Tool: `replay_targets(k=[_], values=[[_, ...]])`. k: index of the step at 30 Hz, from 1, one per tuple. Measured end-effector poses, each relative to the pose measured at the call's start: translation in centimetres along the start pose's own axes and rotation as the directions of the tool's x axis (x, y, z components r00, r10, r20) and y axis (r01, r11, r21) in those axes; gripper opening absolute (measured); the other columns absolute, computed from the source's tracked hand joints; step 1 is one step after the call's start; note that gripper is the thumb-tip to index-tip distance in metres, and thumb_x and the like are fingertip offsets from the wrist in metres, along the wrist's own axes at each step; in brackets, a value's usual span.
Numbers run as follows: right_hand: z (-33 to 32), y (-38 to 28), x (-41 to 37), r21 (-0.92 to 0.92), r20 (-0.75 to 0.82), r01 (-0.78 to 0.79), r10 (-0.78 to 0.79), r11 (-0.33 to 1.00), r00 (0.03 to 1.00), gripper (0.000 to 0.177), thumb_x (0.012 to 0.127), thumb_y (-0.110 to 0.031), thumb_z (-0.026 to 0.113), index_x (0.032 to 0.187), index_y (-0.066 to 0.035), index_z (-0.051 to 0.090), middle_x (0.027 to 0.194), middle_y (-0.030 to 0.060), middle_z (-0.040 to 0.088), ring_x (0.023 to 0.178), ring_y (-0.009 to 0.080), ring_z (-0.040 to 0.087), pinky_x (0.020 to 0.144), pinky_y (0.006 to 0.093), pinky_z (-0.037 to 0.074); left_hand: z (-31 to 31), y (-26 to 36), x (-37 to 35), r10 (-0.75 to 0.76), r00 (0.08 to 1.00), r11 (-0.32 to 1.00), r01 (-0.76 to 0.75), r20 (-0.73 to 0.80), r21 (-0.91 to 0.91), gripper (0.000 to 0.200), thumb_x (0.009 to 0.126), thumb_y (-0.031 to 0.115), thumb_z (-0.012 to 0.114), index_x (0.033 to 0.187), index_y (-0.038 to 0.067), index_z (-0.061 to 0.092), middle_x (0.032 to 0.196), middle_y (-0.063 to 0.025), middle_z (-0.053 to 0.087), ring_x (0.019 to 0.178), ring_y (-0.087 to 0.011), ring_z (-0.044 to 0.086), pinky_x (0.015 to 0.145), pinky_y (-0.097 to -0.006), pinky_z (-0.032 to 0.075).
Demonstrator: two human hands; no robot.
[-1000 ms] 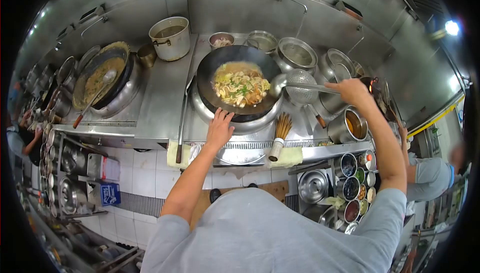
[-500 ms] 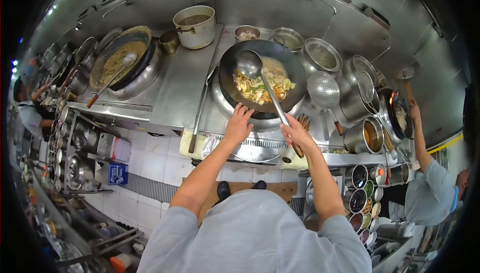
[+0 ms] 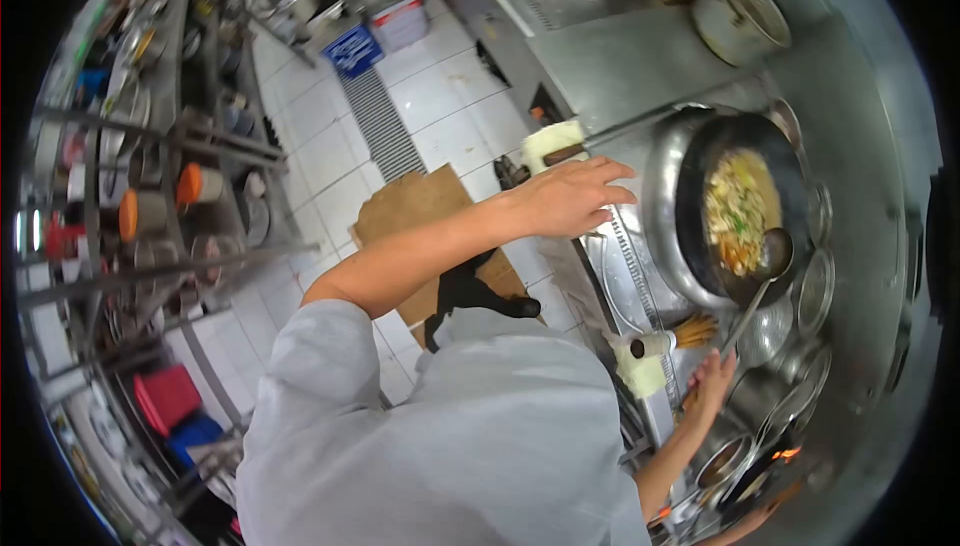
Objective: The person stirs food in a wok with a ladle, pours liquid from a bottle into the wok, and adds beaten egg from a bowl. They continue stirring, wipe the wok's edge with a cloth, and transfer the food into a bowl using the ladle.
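Note:
My right hand (image 3: pixel 712 381) is closed around the handle of a long metal ladle (image 3: pixel 750 308). The ladle's bowl rests inside a dark wok (image 3: pixel 700 161), at the right-hand edge of the food. Sliced pale pieces with green and orange bits (image 3: pixel 738 208) lie in the wok with some liquid. My left hand (image 3: pixel 575 196) is empty, its fingers stretched out over the stove's front edge, a short way from the wok's metal ring (image 3: pixel 662 216). A bamboo brush (image 3: pixel 692 332) lies on the stove edge between my hands.
A large metal pot (image 3: pixel 740 16) stands on the steel counter (image 3: pixel 620 66). Several strainers and pots line the stove beyond the ladle. A flame (image 3: pixel 787 453) burns beside another person's arm (image 3: pixel 745 526). Metal shelving (image 3: pixel 190 136) stands behind me, and cardboard (image 3: pixel 400 216) covers the floor.
My view has swung round to the left. My left hand has come away from the wok's rim. The ladle's bowl has moved across the food to its right edge, still in my right hand.

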State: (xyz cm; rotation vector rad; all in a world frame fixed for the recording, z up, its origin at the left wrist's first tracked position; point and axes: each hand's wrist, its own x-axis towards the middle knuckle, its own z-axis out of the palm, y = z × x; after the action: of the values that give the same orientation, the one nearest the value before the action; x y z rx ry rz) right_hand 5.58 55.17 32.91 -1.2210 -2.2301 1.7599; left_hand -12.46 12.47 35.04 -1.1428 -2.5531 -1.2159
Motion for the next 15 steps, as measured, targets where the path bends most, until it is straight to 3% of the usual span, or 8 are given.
replay_targets(k=[1,5,7,8,10,11,13,15], values=[[-1.0,-0.7,0.7,0.104,0.08,-0.034,0.026,0.994,0.996,0.061,0.095,-0.016,0.055,0.147,-0.014,0.023,0.067,0.0006,0.046,0.043,0.0079,0.039,0.035,0.0249,0.035,-0.6,-0.3,-1.3,-0.038,0.999,0.999,0.038,-0.021,0.006,0.035,0.079,0.012,0.068,0.114,0.009,0.063,0.13,-0.0134,0.051,0.122,-0.0287,0.048,0.101,-0.0398,0.042],[-1.5,-2.3,4.5,0.047,0.135,0.093,-0.098,0.995,0.986,0.06,0.095,-0.016,0.055,0.146,-0.014,0.025,0.067,0.0004,0.045,0.043,0.0078,0.039,0.035,0.0247,0.035,-3.0,-0.8,-6.4,-0.183,0.978,0.983,0.185,-0.096,0.014,0.031,0.082,0.012,0.066,0.113,0.011,0.064,0.122,-0.0075,0.058,0.111,-0.0261,0.056,0.096,-0.0385,0.046],[-1.6,-3.4,7.6,-0.196,0.144,0.258,-0.232,0.946,0.962,0.057,0.095,-0.016,0.055,0.145,-0.011,0.028,0.069,0.0013,0.047,0.043,0.0081,0.041,0.035,0.0243,0.034,-3.5,-0.7,-8.3,-0.303,0.948,0.953,0.303,-0.098,-0.014,0.03,0.083,0.011,0.064,0.113,0.011,0.064,0.115,-0.0078,0.061,0.108,-0.0266,0.057,0.093,-0.0388,0.046],[-1.1,-3.8,8.7,-0.198,0.158,0.265,-0.236,0.944,0.959,0.057,0.095,-0.016,0.055,0.145,-0.011,0.028,0.069,0.0013,0.047,0.043,0.0081,0.041,0.035,0.0243,0.034,-3.7,-0.3,-9.2,-0.31,0.938,0.949,0.315,-0.153,0.007,0.03,0.084,0.01,0.063,0.114,0.01,0.063,0.11,-0.0086,0.063,0.105,-0.0276,0.058,0.09,-0.039,0.047],[-0.2,-4.7,10.7,-0.475,0.193,0.408,-0.36,0.78,0.913,0.056,0.095,-0.015,0.055,0.144,-0.008,0.029,0.07,0.0023,0.049,0.043,0.008,0.041,0.035,0.0242,0.033,-3.6,-0.1,-10.8,-0.354,0.917,0.934,0.358,-0.181,-0.013,0.03,0.084,0.01,0.063,0.114,0.01,0.063,0.109,-0.0091,0.064,0.103,-0.0279,0.058,0.089,-0.0389,0.048],[-0.2,-4.6,11.8,-0.472,0.207,0.419,-0.364,0.776,0.908,0.056,0.095,-0.015,0.055,0.144,-0.008,0.029,0.07,0.0023,0.049,0.043,0.008,0.041,0.035,0.0242,0.033,-3.5,0.0,-11.6,-0.39,0.899,0.92,0.391,-0.199,-0.035,0.029,0.085,0.01,0.062,0.114,0.009,0.064,0.108,-0.0095,0.064,0.102,-0.0282,0.059,0.087,-0.0388,0.049],[-0.2,-3.9,13.3,-0.53,0.325,0.563,-0.461,0.634,0.826,0.057,0.094,-0.014,0.055,0.144,-0.006,0.029,0.072,0.0031,0.05,0.041,0.0078,0.04,0.034,0.0246,0.033,-3.2,0.3,-13.1,-0.411,0.88,0.908,0.417,-0.239,-0.029,0.029,0.085,0.009,0.062,0.114,0.009,0.064,0.106,-0.0099,0.064,0.1,-0.0282,0.059,0.086,-0.0383,0.049],[-0.1,-3.8,10.9,-0.524,0.353,0.586,-0.468,0.618,0.81,0.057,0.094,-0.014,0.055,0.144,-0.008,0.029,0.072,0.0027,0.049,0.041,0.0078,0.04,0.034,0.0243,0.033,-2.5,0.3,-14.7,-0.432,0.859,0.896,0.442,-0.276,-0.027,0.028,0.085,0.008,0.061,0.113,0.009,0.065,0.104,-0.0104,0.065,0.098,-0.0282,0.06,0.084,-0.0378,0.05]])
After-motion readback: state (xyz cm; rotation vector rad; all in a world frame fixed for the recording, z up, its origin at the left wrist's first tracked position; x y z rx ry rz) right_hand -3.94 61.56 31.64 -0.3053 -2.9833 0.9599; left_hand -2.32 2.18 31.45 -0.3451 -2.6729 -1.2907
